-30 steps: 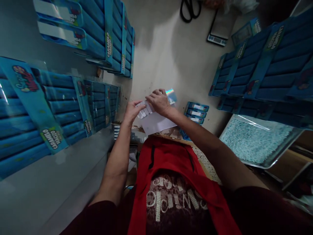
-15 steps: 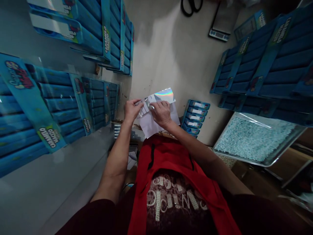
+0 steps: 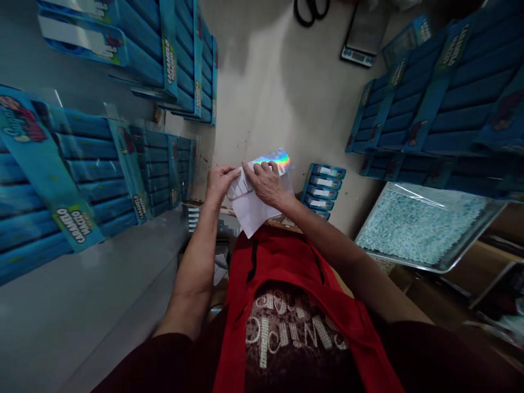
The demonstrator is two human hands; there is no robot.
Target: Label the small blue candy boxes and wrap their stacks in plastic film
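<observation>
Head view: nearest the lens, your dark shirt (image 3: pixel 295 330) carries pale lettering beneath a red apron (image 3: pixel 282 256), whose top lies close to the table's front edge. Just past it, white paper (image 3: pixel 256 214) hangs a corner toward you over that edge, and a shiny sheet (image 3: pixel 283 160) with pale strips on its left part lies across the paper, its far corner throwing rainbow colours. Your left hand (image 3: pixel 219 184) pinches the shiny sheet's left end between thumb and fingers. Your right hand (image 3: pixel 268 183) lies over the middle of it, fingers bent and touching; I can't make out whether they grip it. Beside that hand, on your right, small blue boxes (image 3: pixel 325 183) stand in a row, and further right a clear-rimmed tray (image 3: pixel 444 268) holds pale teal pieces (image 3: pixel 421 224). Large blue packs (image 3: pixel 77 180) line your left side, with more blue packs stacked on your right (image 3: pixel 434 103). Farther across the pale table (image 3: pixel 256 103) sit a scale (image 3: pixel 362 38) and black looped handles (image 3: pixel 311 12), cut by the picture's top edge.
</observation>
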